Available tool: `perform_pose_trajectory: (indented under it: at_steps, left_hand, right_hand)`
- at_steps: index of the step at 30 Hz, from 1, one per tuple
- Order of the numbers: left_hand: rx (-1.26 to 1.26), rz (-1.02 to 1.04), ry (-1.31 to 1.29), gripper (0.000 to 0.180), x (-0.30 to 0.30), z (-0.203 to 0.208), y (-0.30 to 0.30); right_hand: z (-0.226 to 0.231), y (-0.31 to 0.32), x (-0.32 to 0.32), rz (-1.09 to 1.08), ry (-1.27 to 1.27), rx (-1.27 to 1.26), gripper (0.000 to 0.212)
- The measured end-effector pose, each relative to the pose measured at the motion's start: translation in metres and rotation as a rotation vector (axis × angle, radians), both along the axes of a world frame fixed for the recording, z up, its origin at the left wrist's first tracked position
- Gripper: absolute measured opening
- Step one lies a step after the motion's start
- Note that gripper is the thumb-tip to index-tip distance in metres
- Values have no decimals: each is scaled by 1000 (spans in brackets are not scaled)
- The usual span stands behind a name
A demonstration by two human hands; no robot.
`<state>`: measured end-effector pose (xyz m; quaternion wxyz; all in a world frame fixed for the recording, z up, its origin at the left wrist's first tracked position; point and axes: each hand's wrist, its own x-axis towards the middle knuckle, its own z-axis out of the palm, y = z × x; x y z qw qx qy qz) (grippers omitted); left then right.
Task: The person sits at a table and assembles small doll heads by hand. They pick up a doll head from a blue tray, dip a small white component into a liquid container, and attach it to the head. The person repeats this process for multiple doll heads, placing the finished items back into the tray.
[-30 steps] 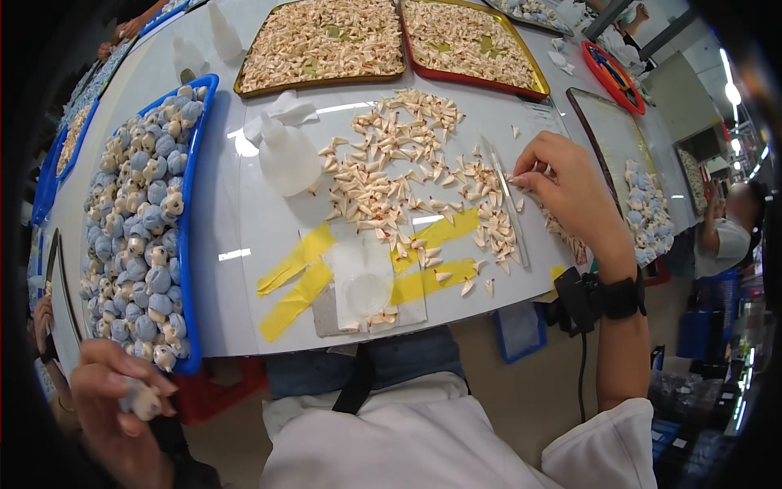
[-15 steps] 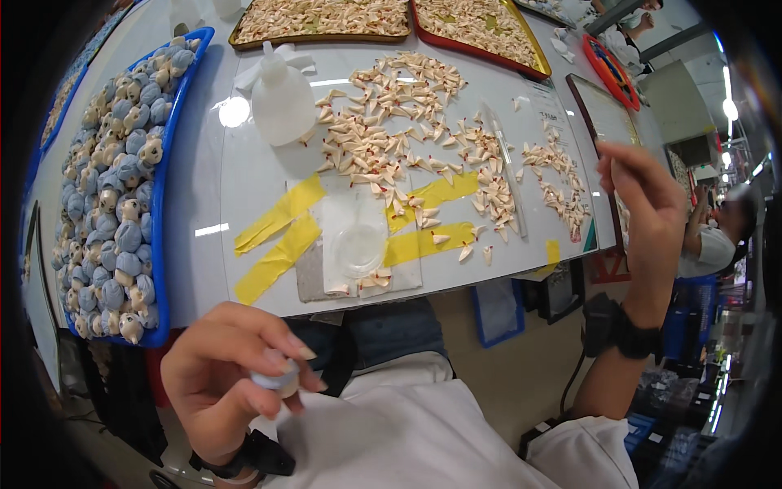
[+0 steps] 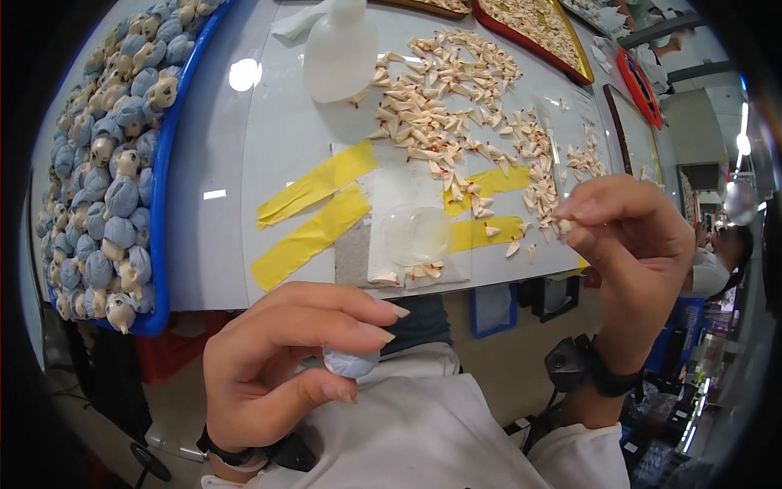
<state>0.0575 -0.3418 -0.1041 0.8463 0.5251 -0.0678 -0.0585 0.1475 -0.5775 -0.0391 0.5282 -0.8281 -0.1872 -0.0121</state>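
Note:
Between the thumb and fingers of my left hand (image 3: 273,359) is a small doll head (image 3: 352,364), its blue hair side showing; its face is hidden. The hand is raised in front of the table's near edge, above my lap. My right hand (image 3: 639,236) pinches a tiny cream pointed piece (image 3: 564,227) between thumb and forefinger, over the table's front right. Behind it, many similar cream pieces with red tips (image 3: 432,114) lie spread on the white table. A clear round dish (image 3: 415,234) sits on a pale plate near the front edge, with several pieces just before it.
At the left stands a blue tray (image 3: 173,187) full of blue-haired doll heads. A translucent squeeze bottle (image 3: 340,57) is behind the yellow tape strips (image 3: 318,191). Trays of cream pieces (image 3: 542,37) line the back. Another person (image 3: 721,253) is at the far right.
My right hand has come inward and lower, and a cream piece now shows in its pinch. My left hand has moved right with the doll head. The view has shifted over the table.

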Motion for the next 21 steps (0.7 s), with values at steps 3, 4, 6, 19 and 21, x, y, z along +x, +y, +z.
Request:
perform_pose_trajectory:
  at_steps: [3,4,6,19,21]
  left_hand:
    - [58,35,-40,27,0,-3,4]
    - [92,61,-69,27,1,-5,2]
    - [139,84,-128,27,4,-9,0]
    - [128,27,-139,31,13,-11,6]
    - [121,37,-128,32,11,-8,6]
  right_hand:
    - [2,19,2,36,-63,-99,17]
    - [2,23,4,75,-70,-132,18]
    - [3,32,7,145,-86,-199,18]
    - [-3,64,13,205,-289,-558,18]
    - [-4,61,13,176,-319,-550,19]
